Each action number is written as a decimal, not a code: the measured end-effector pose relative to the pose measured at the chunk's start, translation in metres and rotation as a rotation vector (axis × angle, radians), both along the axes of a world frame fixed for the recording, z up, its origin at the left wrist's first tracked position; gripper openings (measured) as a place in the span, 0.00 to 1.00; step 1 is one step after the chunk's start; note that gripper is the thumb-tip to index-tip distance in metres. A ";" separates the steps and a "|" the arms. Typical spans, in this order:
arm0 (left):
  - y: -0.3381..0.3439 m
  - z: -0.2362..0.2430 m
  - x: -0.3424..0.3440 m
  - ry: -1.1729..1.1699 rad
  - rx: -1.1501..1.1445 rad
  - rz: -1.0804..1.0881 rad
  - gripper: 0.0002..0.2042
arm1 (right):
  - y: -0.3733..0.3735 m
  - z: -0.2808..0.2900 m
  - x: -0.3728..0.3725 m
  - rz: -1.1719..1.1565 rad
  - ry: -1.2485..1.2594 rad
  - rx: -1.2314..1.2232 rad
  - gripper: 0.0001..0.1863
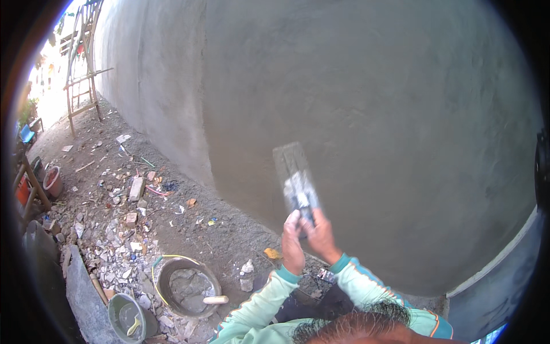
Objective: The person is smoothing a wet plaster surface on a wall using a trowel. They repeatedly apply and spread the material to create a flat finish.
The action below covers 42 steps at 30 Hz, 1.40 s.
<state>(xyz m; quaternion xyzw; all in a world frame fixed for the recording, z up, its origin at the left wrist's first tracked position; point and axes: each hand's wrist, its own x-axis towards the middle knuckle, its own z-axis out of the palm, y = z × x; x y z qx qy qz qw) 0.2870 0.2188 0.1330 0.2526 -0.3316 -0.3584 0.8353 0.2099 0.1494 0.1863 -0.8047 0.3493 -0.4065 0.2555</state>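
Note:
My right hand (pixel 323 239) is closed around the handle of a plastering trowel (pixel 295 172), whose long flat blade points up along the grey plastered wall (pixel 366 114). My left hand (pixel 293 247) is beside it, its fingers pressed to the lower end of the same trowel. Whitish residue coats the middle of the tool. Slight blur softens both hands, and I cannot tell whether the whole blade touches the plaster. Below to the left stands a round tub (pixel 162 286) of wet mortar, with a light-handled trowel (pixel 216 300) lying across its rim.
A smaller grey bucket (pixel 114 321) with a yellowish tool inside stands beside the tub. Rubble (pixel 117 261) and a loose brick (pixel 137 188) litter the ground along the wall. A bamboo frame (pixel 80 86) rises at the far left. A low ledge (pixel 492 261) borders the right.

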 end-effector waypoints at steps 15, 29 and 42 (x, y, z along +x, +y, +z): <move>0.068 -0.241 -0.020 -0.783 0.462 0.003 0.28 | -0.201 0.435 0.048 -0.308 0.157 -1.139 0.27; 0.063 -0.252 -0.017 -0.662 0.742 -0.092 0.26 | -0.212 0.520 -0.100 -0.540 -0.065 -1.061 0.26; 0.056 -0.270 -0.011 -0.488 0.778 -0.117 0.25 | -0.167 0.484 0.024 -0.379 0.223 -1.138 0.23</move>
